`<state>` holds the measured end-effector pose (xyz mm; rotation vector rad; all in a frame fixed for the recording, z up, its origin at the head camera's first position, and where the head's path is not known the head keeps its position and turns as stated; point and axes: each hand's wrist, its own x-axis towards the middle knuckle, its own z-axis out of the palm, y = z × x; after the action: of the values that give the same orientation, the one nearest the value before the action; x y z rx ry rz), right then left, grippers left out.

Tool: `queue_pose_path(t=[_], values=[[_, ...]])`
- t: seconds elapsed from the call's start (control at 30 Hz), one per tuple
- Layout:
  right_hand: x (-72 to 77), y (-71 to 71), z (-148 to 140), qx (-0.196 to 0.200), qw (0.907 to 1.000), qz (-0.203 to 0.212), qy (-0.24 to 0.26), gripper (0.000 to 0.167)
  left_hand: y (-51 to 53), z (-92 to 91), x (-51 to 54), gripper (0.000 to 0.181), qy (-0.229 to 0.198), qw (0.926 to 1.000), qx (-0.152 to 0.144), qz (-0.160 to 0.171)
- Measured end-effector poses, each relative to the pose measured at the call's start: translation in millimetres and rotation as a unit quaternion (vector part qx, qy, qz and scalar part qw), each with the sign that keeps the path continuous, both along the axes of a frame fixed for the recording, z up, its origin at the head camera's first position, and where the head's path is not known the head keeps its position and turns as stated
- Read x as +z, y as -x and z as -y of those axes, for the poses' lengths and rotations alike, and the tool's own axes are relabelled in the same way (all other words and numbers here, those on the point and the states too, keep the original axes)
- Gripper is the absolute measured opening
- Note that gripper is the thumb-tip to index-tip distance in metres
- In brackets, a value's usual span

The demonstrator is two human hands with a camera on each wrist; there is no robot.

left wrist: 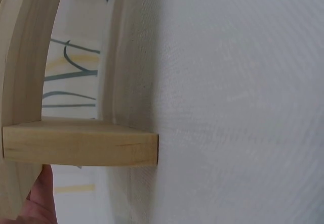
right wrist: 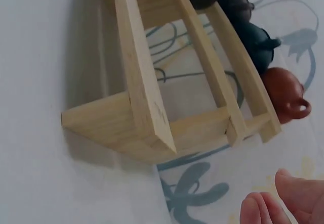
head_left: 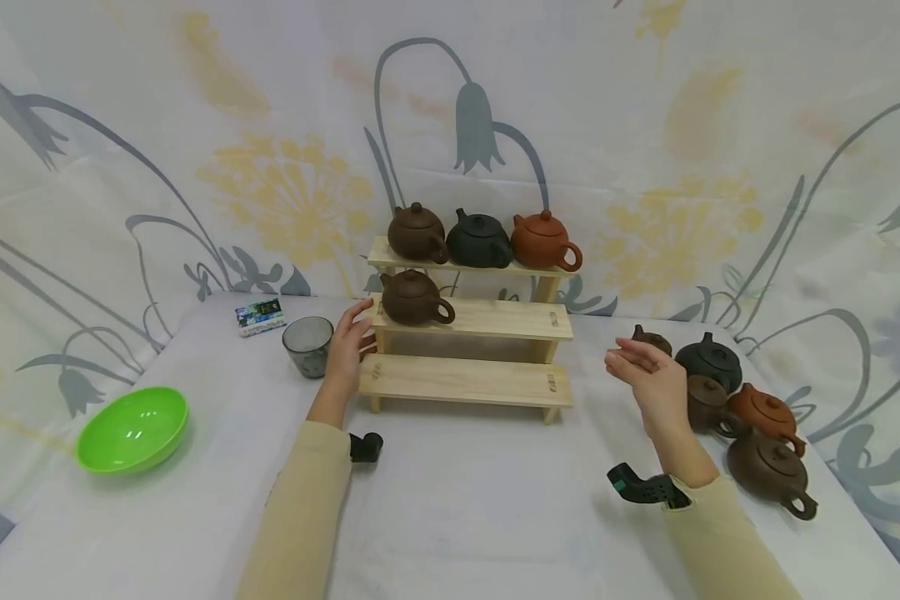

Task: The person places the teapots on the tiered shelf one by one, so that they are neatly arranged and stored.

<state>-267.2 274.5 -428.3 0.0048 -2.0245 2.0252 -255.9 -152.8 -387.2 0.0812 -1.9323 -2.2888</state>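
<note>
My left hand (head_left: 345,348) is at the left end of a three-tier wooden shelf (head_left: 465,379), its fingers touching the side. The left wrist view shows part of that hand (left wrist: 39,198) against the shelf's wood (left wrist: 81,143). A dark brown teapot (head_left: 411,298) sits at the left of the middle tier. On the top tier stand a brown teapot (head_left: 415,233), a black one (head_left: 480,242) and a reddish-orange one (head_left: 542,239). My right hand (head_left: 656,392), holding nothing, is raised between the shelf and several teapots at the right; its bent fingers (right wrist: 260,209) show in the right wrist view.
The right-hand group includes a black teapot (head_left: 711,362), a reddish one (head_left: 761,410) and brown ones, the nearest (head_left: 767,467) toward the front. At the left are a grey glass (head_left: 307,348), a small patterned box (head_left: 260,317) and a green bowl (head_left: 132,431).
</note>
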Motion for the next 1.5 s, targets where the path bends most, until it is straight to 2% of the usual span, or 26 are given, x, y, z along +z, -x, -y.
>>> queue_pose_path(t=[0.03,0.07,0.1,0.17,0.3,0.4,0.53,0.6,0.77,0.87,1.2,1.5], values=[[3.0,-3.4,-3.1,0.005,0.9999,0.009,0.006,0.044,0.0,0.3,-0.1,0.040,0.000,1.0000,0.000,0.000],[-2.9,-1.7,-8.6,-0.002,1.0000,0.007,0.003,0.045,-0.2,0.4,0.2,0.040,-0.001,1.0000,0.001,-0.001],[-2.4,-4.3,-11.3,-0.006,0.9999,0.013,0.000,0.045,-0.3,0.7,0.3,0.040,0.001,1.0000,0.001,-0.002],[3.5,-12.5,-13.1,-0.016,0.9994,0.030,-0.006,0.046,-0.3,0.9,0.2,0.040,0.003,1.0000,0.004,-0.004],[24.1,-35.6,-6.2,-0.055,0.9964,0.053,-0.039,0.050,-0.9,1.1,0.4,0.040,0.009,0.9999,0.007,-0.007],[43.3,-53.4,-0.7,-0.066,0.9954,0.062,-0.032,0.047,-0.7,1.0,-0.4,0.041,0.008,0.9999,0.005,-0.009],[54.6,-63.7,-0.7,-0.087,0.9915,0.091,-0.034,0.047,-0.1,1.2,-2.2,0.041,0.008,0.9999,0.005,-0.010],[56.5,-64.9,-2.0,-0.096,0.9881,0.111,-0.047,0.049,-0.1,1.3,-2.7,0.040,0.011,0.9998,0.008,-0.011],[56.0,-62.5,-5.2,-0.124,0.9676,0.172,-0.138,0.056,-0.1,1.5,-3.7,0.040,0.014,0.9997,0.008,-0.016],[53.2,-60.1,-6.9,-0.131,0.9583,0.191,-0.167,0.059,-0.1,1.2,-3.5,0.040,0.011,0.9998,0.007,-0.017],[46.9,-54.2,-10.4,-0.103,0.9543,0.183,-0.212,0.064,-2.6,-0.2,-2.0,0.039,0.013,0.9996,0.008,-0.024],[41.2,-47.0,-4.5,-0.126,0.9495,0.168,-0.233,0.058,-3.3,0.2,-3.0,0.040,0.005,0.9997,0.004,-0.024]])
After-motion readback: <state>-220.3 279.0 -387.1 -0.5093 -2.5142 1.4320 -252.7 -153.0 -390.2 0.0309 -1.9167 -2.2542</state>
